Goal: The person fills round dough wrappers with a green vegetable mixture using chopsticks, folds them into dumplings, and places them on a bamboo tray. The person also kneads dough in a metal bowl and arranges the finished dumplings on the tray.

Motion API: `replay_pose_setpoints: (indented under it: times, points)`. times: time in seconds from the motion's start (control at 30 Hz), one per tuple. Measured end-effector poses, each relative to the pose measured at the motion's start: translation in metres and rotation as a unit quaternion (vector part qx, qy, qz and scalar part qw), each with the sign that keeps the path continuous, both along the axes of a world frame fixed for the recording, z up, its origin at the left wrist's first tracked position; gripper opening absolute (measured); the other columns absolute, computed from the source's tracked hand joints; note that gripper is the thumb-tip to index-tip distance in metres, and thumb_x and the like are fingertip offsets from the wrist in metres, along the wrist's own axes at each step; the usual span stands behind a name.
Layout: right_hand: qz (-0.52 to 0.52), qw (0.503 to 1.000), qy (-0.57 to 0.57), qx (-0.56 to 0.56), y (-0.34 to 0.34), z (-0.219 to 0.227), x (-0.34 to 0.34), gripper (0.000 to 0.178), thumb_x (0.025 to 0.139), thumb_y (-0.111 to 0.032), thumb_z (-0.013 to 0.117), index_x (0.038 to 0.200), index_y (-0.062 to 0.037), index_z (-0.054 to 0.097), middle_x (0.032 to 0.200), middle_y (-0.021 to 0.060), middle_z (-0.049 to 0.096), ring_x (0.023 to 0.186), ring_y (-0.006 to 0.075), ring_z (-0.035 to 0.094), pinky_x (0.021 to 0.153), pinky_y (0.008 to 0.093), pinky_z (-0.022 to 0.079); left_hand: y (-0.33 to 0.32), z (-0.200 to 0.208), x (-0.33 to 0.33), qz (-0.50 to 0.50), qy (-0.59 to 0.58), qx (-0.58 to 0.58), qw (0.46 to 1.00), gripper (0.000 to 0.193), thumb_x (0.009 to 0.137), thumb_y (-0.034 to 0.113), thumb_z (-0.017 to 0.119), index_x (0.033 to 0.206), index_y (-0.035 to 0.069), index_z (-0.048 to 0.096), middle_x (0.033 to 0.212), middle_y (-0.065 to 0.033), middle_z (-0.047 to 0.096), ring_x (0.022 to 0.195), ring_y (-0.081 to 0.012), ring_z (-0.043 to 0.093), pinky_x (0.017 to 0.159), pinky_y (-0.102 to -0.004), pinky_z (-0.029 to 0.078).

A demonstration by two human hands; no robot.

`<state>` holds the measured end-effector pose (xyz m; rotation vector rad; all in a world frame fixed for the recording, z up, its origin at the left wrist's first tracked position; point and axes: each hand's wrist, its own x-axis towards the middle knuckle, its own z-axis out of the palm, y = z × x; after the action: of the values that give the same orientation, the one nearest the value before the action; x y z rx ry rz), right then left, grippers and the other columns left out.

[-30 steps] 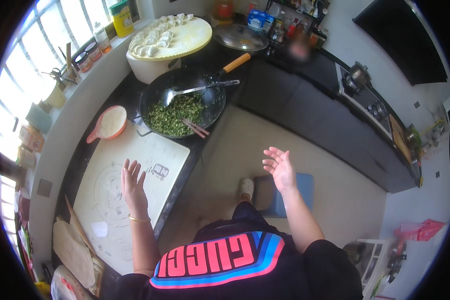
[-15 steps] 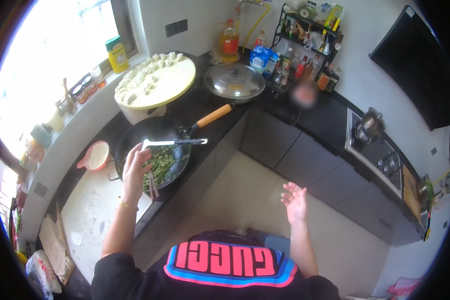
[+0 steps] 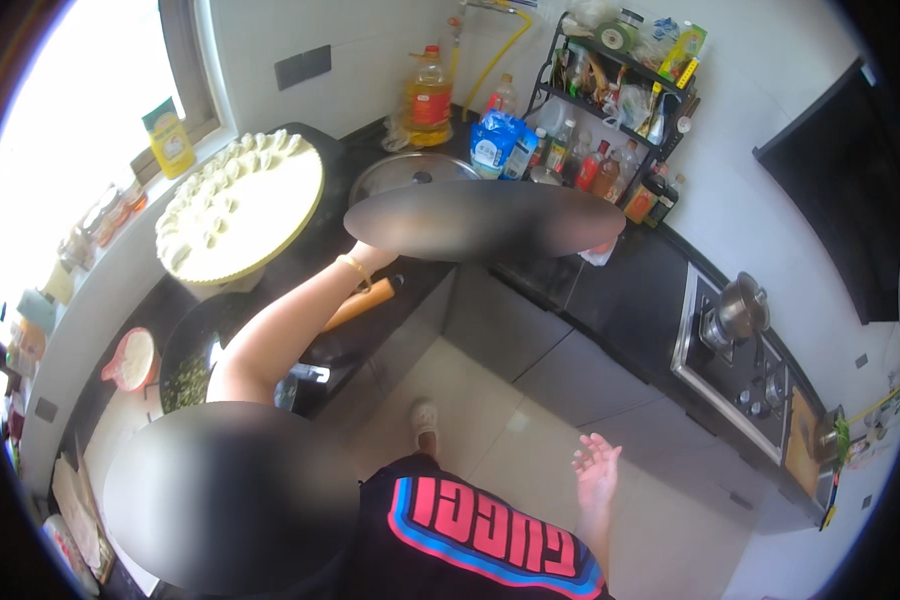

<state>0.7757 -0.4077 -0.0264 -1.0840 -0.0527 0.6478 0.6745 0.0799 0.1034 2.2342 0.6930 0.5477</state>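
Note:
My left arm stretches forward over the dark wok (image 3: 198, 320). Its hand (image 3: 368, 254) is mostly lost in a blurred patch beside a silver pan lid (image 3: 400, 172), so neither its fingers nor anything in them shows. Below that wrist lies the wok's wooden handle (image 3: 365, 303). Chopped green filling (image 3: 185, 385) fills part of the wok, and the silver end of a utensil (image 3: 310, 373) pokes out past my forearm. My right hand (image 3: 597, 463) hangs over the floor, fingers apart, holding nothing.
A round pale board (image 3: 270, 215) bears several dumplings (image 3: 232, 165) at the back left. A red bowl (image 3: 136, 360) sits left of the wok. Bottles and a blue bag (image 3: 495, 143) crowd the corner by a rack (image 3: 620, 110). A pot (image 3: 740, 305) stands on the right-hand stove.
My left hand has gone from above the wok forward and right toward the lid. The view has shifted, and a large blur now covers that hand. My right hand stays open.

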Motion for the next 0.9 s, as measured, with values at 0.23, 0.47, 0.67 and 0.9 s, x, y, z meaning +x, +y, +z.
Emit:
replay_pose_setpoints:
  times: [0.23,0.47,0.67,0.9]
  points:
    - [0.081,0.997,-0.02,0.002,0.153,0.022,0.136,0.044,0.093,-0.039,0.035,0.114,-0.0022,0.047,0.111,0.0124,0.054,0.088,0.018,0.055,0.074,0.0308,0.045,0.135,-0.006,0.159,0.093,0.092,0.078,0.988,0.058,0.072,0.03,0.065,0.12,0.007,0.044,0.111,-0.0275,0.045,0.1,-0.0406,0.05,0.087,-0.0412,0.043]
    - [0.231,0.968,-0.071,-0.072,0.361,0.011,0.242,0.041,0.091,-0.025,0.049,0.124,-0.0026,0.043,0.123,0.0106,0.048,0.109,0.0185,0.049,0.087,0.0309,0.041,0.214,-0.02,0.233,0.053,0.143,0.081,0.985,0.051,0.067,0.026,0.069,0.113,0.011,0.054,0.105,-0.0224,0.051,0.099,-0.0375,0.051,0.086,-0.0405,0.043]
    - [0.28,0.946,-0.105,-0.123,0.481,0.015,0.295,0.052,0.09,-0.024,0.051,0.133,-0.0028,0.032,0.134,0.0113,0.038,0.119,0.0196,0.04,0.093,0.0337,0.037,0.265,-0.059,0.27,0.011,0.166,0.143,0.976,0.036,0.062,0.02,0.067,0.096,0.01,0.064,0.083,-0.0158,0.061,0.09,-0.0329,0.053,0.082,-0.0391,0.044]
    - [0.267,0.946,-0.183,-0.012,0.506,0.05,0.33,0.043,0.091,-0.02,0.049,0.129,-0.0019,0.04,0.122,0.0098,0.051,0.108,0.0156,0.049,0.089,0.0293,0.04,0.252,0.015,0.309,0.055,0.135,0.225,0.963,0.034,0.063,0.018,0.064,0.095,0.01,0.064,0.078,-0.0167,0.06,0.084,-0.0329,0.053,0.076,-0.0394,0.045]
